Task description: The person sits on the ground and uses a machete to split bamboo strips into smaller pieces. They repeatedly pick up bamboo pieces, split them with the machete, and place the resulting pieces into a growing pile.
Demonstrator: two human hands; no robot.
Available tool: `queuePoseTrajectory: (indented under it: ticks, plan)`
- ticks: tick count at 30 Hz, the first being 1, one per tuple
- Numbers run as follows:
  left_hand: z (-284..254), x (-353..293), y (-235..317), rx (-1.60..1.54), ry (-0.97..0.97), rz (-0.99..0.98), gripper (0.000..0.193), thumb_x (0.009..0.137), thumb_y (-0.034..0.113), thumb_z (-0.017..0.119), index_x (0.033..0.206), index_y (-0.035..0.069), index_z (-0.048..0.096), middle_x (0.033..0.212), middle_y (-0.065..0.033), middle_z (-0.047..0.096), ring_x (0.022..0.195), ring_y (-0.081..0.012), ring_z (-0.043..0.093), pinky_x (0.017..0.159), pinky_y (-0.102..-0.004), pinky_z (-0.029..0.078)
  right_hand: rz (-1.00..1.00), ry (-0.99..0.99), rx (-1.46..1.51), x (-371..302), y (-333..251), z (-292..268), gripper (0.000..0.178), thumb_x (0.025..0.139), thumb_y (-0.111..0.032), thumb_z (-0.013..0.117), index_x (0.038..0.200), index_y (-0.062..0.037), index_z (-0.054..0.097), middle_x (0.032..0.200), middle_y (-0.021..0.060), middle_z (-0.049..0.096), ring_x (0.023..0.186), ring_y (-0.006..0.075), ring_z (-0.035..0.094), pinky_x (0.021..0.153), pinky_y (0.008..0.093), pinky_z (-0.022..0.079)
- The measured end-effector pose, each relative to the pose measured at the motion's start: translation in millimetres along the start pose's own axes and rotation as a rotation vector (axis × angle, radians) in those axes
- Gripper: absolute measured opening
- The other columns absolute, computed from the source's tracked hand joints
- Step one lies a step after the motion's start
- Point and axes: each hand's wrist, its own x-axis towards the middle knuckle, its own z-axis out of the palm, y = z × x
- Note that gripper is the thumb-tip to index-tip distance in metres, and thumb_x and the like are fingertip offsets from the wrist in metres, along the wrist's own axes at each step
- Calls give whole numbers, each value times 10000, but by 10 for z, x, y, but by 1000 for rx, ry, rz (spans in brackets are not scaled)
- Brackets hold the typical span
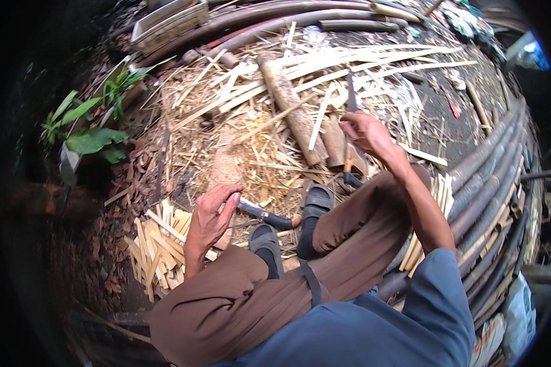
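Observation:
My left hand [214,211] is over my left knee, thumb and fingers pressed together. What it pinches, if anything, I cannot make out. Just right of it is a knife-like tool [269,216] with a dark handle, apart from the fingertips. My right hand [368,133] is farther forward, above my right knee, with its fingers curled inward. A dark narrow blade [351,92] shows beyond those fingers. Below the hand sits an orange and black handle [349,164]; whether it joins the blade is hidden. Anything inside the right fingers cannot be seen.
A short log [291,110] lies ahead among pale split strips [324,64] and shavings. Cut sticks [159,244] are piled at left; more sticks [442,189] lie at right. Long bamboo poles [483,165] line the right side. A plastic crate [168,25] stands far left, near green plants [92,140].

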Motion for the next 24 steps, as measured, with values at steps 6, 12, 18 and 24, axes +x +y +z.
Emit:
queuePoseTrajectory:
  ticks: [6,12,18,24]
  plan:
    - [239,-694,-678,97,225,-177,160,946,48,595,1075,-4,674,937,-179,677,833,-333,667,747,-389,517,-164,-285,94,1105,-231,1542,273,936,-246,527,1078,-67,677,976,227,693,943,435,652,810,491,518]
    - [776,-2065,-886,-75,250,-702,155,958,109,567,950,-25,644,884,-211,640,849,-414,621,751,-443,493,-237,-522,120,475,-786,2499,571,973,-383,512,573,10,623,514,151,600,492,267,629,586,422,516]
    - [1344,-3256,-828,63,626,-1022,130,932,114,568,921,-6,616,874,-212,643,867,-420,623,766,-472,493,-335,-492,0,-902,-758,3126,582,847,-500,718,1111,11,626,922,271,684,883,480,655,766,502,537]
    - [1326,-3006,-1322,95,736,-1029,144,912,116,603,996,0,622,910,-197,662,869,-385,645,767,-451,500,-115,-690,374,-935,-260,3545,540,849,-419,734,1132,23,606,964,265,687,899,432,671,761,485,527]
